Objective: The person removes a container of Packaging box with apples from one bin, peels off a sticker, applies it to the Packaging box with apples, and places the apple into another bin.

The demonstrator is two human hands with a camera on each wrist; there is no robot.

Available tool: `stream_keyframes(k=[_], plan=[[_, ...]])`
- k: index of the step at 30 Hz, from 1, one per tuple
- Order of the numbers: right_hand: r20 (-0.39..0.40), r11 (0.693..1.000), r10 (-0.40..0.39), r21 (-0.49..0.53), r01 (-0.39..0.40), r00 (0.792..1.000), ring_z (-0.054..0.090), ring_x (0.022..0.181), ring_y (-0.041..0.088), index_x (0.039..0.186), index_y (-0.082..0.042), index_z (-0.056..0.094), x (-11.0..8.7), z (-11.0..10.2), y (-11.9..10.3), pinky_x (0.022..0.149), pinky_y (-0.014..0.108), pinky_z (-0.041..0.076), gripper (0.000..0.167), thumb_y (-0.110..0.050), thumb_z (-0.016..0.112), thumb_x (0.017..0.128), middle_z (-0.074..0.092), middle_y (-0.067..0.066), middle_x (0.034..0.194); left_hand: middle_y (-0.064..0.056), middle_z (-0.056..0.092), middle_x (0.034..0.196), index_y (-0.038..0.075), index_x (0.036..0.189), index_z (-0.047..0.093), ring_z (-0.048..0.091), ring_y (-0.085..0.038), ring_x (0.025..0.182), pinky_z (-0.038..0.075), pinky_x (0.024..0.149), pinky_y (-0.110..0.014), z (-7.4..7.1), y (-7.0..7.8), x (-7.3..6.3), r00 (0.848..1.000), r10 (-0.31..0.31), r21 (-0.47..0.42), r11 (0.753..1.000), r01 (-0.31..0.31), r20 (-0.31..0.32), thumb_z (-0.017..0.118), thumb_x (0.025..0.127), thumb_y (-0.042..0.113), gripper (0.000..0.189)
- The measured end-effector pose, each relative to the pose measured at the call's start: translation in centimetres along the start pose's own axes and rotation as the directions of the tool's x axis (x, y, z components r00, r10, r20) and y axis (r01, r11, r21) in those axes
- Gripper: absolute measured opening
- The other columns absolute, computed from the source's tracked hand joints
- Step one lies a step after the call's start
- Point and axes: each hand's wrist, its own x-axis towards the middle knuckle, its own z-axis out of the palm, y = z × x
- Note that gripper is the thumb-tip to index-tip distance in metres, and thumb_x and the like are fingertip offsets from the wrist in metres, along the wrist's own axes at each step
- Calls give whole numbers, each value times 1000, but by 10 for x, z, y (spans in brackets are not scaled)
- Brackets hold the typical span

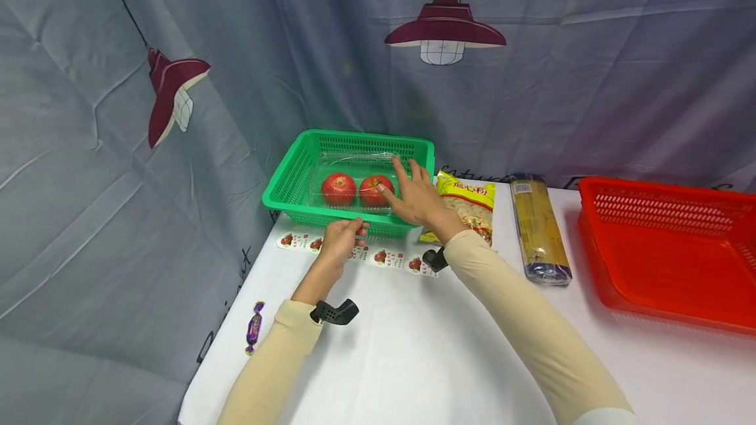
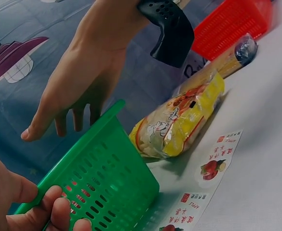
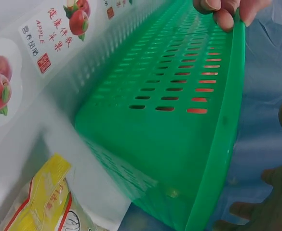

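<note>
A green basket (image 1: 348, 214) stands at the back left of the table. In it lies a clear plastic box (image 1: 378, 157) with two red apples (image 1: 338, 189), seen through the plastic. My left hand (image 1: 340, 241) pinches the front rim of the basket, thumb on top and fingers beneath, as the left wrist view shows. Over the basket's right part is my right hand (image 1: 418, 199), its fingers spread above the box; whether they touch the plastic I cannot tell. In the right wrist view only part of that right hand (image 3: 271, 192) shows, beyond the rim.
A strip of apple labels (image 1: 386, 257) lies before the basket. To its right are a yellow-topped food bag (image 1: 472, 205), a long pack of noodles (image 1: 539, 228) and a red basket (image 1: 667, 274). A purple wrapped candy (image 1: 254, 328) lies near the left edge.
</note>
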Motion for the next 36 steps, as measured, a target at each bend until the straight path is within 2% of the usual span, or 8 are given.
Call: stream_keyframes(k=[11, 18, 26, 33, 36], plan=[[33, 997, 13, 74, -16, 999, 9, 143, 47, 159, -22, 4, 8, 4, -9, 106, 62, 28, 76, -57, 38, 101, 1, 22, 160, -7, 63, 92, -5, 113, 67, 61, -23, 80, 37, 62, -32, 0, 0, 2, 1000, 7, 4, 1000, -7, 3, 49, 104, 26, 37], [46, 989, 45, 140, -51, 998, 12, 141, 51, 159, -20, 5, 14, 4, -11, 105, 65, 26, 76, -54, 40, 101, 3, 25, 159, -4, 62, 87, -4, 108, 69, 60, -17, 74, 37, 59, -30, 0, 2, 0, 1000, 31, -3, 1000, -31, -1, 50, 103, 26, 35], [78, 983, 64, 165, -77, 995, 12, 140, 54, 159, -17, 5, 19, 10, -15, 105, 66, 25, 78, -57, 37, 101, 0, 25, 159, -14, 64, 98, -6, 113, 67, 59, -17, 74, 37, 59, -30, -1, 0, 3, 1000, -1, -5, 1000, 1, 8, 49, 104, 26, 38], [87, 977, 77, 191, -92, 993, 17, 136, 59, 159, -18, 5, 23, 19, -17, 104, 66, 27, 77, -57, 36, 101, 1, 26, 158, -11, 64, 95, -6, 112, 67, 61, -25, 79, 39, 59, -32, -2, -3, 2, 1000, 5, -15, 1000, -4, 9, 50, 103, 27, 38], [92, 970, 86, 218, -104, 992, 18, 136, 59, 159, -18, 5, 23, 22, -17, 103, 65, 28, 76, -54, 39, 101, 0, 26, 158, -12, 64, 94, -3, 108, 68, 61, -24, 78, 38, 59, -32, -2, -3, 2, 1000, 6, -18, 1000, -6, 9, 50, 103, 26, 35]])
